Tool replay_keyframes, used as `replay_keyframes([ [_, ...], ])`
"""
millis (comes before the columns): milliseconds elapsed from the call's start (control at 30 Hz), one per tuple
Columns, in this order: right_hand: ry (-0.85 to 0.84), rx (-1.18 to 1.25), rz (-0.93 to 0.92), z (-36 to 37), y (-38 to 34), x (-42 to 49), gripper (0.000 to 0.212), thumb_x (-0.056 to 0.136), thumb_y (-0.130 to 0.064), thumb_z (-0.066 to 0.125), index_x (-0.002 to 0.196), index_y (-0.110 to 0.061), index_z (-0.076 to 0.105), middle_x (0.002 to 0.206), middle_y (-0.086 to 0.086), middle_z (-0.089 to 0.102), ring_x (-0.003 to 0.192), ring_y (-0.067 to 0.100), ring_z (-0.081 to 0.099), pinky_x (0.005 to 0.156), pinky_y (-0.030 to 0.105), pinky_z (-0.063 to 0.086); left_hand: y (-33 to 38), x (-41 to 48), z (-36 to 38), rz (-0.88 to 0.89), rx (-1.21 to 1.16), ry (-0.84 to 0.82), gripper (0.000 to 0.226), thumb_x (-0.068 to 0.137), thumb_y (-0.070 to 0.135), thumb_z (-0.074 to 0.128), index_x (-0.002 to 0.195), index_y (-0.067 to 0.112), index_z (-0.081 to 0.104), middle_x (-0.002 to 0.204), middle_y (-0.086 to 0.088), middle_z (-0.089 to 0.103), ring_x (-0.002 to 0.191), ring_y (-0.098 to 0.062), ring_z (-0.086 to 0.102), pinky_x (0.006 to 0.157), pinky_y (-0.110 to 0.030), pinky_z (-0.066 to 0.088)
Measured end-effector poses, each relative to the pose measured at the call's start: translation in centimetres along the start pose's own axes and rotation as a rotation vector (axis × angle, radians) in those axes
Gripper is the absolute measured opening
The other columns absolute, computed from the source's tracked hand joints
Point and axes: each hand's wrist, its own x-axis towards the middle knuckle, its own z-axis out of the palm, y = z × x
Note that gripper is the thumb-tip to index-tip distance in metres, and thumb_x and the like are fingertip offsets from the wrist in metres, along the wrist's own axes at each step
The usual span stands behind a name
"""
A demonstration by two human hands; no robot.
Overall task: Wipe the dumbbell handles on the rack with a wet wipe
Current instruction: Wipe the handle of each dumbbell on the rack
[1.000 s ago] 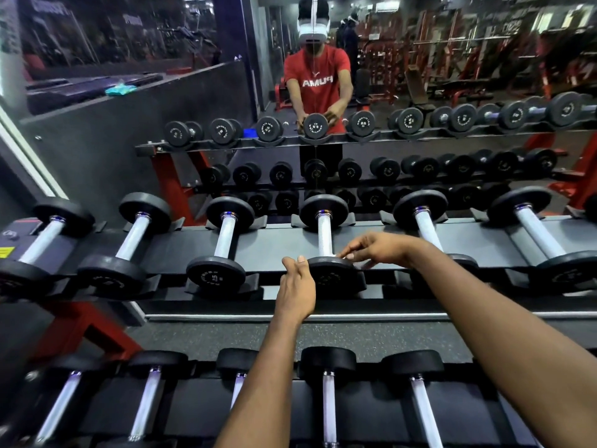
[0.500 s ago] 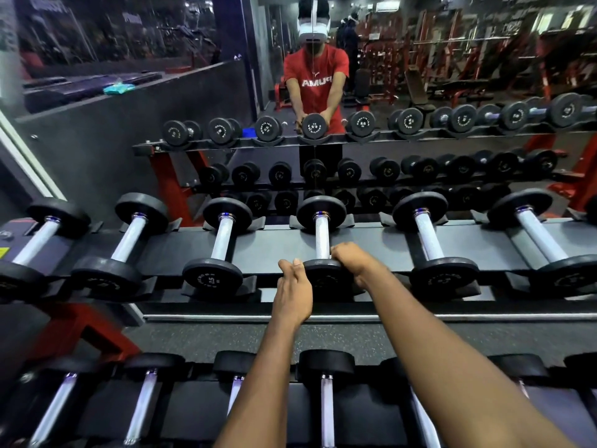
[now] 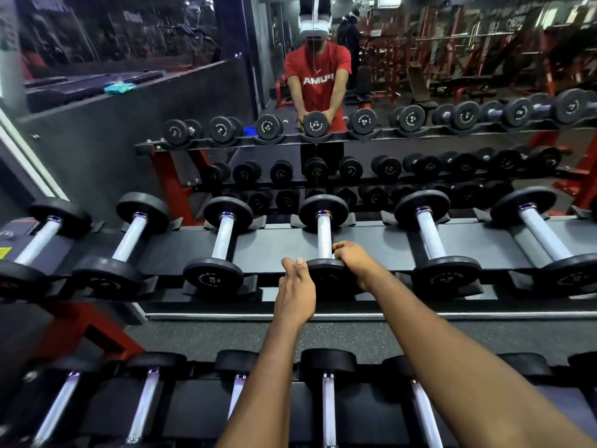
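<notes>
The dumbbell [image 3: 324, 236] in the middle of the upper rack shelf [image 3: 274, 245] has a pale knurled handle and black round heads. My left hand [image 3: 295, 287] is closed against the left edge of its near head, thumb on top. On the right side of that same head is my right hand [image 3: 355, 261], its fingers curled over the top where the handle begins. No wet wipe shows in either hand. Most of the handle is bare and in plain sight.
More dumbbells [image 3: 224, 239] lie side by side along the upper shelf, and another row [image 3: 328, 412] fills the lower shelf under my arms. A mirror [image 3: 420, 76] behind the rack reflects me and the gym. A teal cloth [image 3: 119, 87] lies on the left ledge.
My right hand has come in from the right, off the handle, and closed on the near head of the middle dumbbell. My left hand has stayed at the head's left edge.
</notes>
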Motion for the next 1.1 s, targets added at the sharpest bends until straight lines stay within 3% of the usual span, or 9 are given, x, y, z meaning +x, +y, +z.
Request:
replay_keyframes([
  [100,0.199,-0.033,-0.054,0.1,0.4,0.2,0.021,0.086,-0.003,0.043,0.084,-0.021,0.055,0.083,0.004,0.059,0.072,0.018,0.053,0.066,0.029,0.043,0.0,-0.1,0.0,0.012,-0.007,0.003,0.036,0.104,0.049,0.007,0.106,0.020,0.028,0.105,-0.011,0.050,0.097,-0.027,0.050,0.080,-0.040,0.037],
  [167,0.242,-0.056,-0.063,0.1,0.7,0.3,0.020,0.087,-0.006,0.043,0.093,-0.019,0.057,0.089,0.005,0.060,0.078,0.020,0.054,0.069,0.032,0.046,0.0,-0.1,0.0,0.020,-0.003,0.006,0.036,0.104,0.049,0.007,0.105,0.020,0.028,0.104,-0.011,0.050,0.097,-0.027,0.050,0.079,-0.040,0.038],
  [267,0.046,-0.029,-0.024,-0.2,0.3,-0.1,0.032,0.088,-0.001,0.042,0.116,-0.012,0.053,0.092,0.008,0.060,0.074,0.018,0.055,0.060,0.027,0.044,0.0,-0.1,0.1,0.010,-0.001,0.000,0.037,0.104,0.051,0.006,0.107,0.021,0.027,0.106,-0.011,0.050,0.091,-0.022,0.051,0.076,-0.038,0.036],
  [367,-0.048,-0.087,-0.035,-0.3,-0.6,-0.6,0.030,0.090,0.003,0.040,0.110,-0.016,0.051,0.087,0.008,0.058,0.068,0.015,0.054,0.053,0.024,0.040,0.0,0.0,0.1,0.004,0.008,0.000,0.038,0.103,0.052,0.006,0.108,0.021,0.027,0.107,-0.012,0.050,0.086,-0.019,0.050,0.075,-0.037,0.036],
  [467,0.153,-0.075,-0.080,0.0,0.0,-0.6,0.021,0.090,-0.003,0.041,0.095,-0.017,0.055,0.081,0.001,0.057,0.067,0.013,0.050,0.057,0.026,0.039,0.0,0.0,0.1,-0.001,0.012,-0.004,0.037,0.103,0.052,0.006,0.107,0.021,0.027,0.106,-0.012,0.051,0.087,-0.020,0.051,0.075,-0.038,0.037],
  [567,0.338,-0.034,-0.129,0.0,0.8,-1.2,0.020,0.092,-0.009,0.041,0.102,-0.018,0.056,0.084,-0.001,0.058,0.070,0.014,0.052,0.058,0.028,0.039,0.0,0.0,0.1,-0.002,0.017,-0.003,0.038,0.103,0.052,0.005,0.108,0.021,0.027,0.107,-0.013,0.051,0.086,-0.020,0.051,0.076,-0.038,0.038],
  [767,0.041,-0.089,-0.018,-0.1,-0.2,-0.8,0.034,0.088,-0.003,0.041,0.118,-0.012,0.055,0.088,0.007,0.059,0.069,0.015,0.052,0.058,0.027,0.040,0.1,-0.1,0.0,-0.007,0.016,-0.006,0.037,0.104,0.051,0.006,0.107,0.021,0.027,0.107,-0.013,0.051,0.087,-0.021,0.052,0.074,-0.038,0.039],
  [933,0.347,-0.077,-0.100,0.1,0.4,-1.4,0.020,0.096,-0.011,0.042,0.106,-0.012,0.059,0.101,0.006,0.062,0.092,0.022,0.057,0.078,0.032,0.044,0.1,-0.1,-0.1,0.026,0.013,0.006,0.037,0.104,0.050,0.006,0.104,0.019,0.028,0.101,-0.009,0.051,0.099,-0.027,0.052,0.080,-0.043,0.041],
  [1100,0.630,0.015,-0.223,0.6,0.1,-2.5,0.022,0.094,-0.004,0.041,0.107,-0.010,0.057,0.095,0.011,0.062,0.086,0.026,0.056,0.072,0.027,0.039,0.4,-0.2,-0.2,0.035,0.010,0.007,0.035,0.105,0.046,0.007,0.103,0.018,0.028,0.101,-0.010,0.052,0.102,-0.030,0.051,0.082,-0.044,0.042],
])
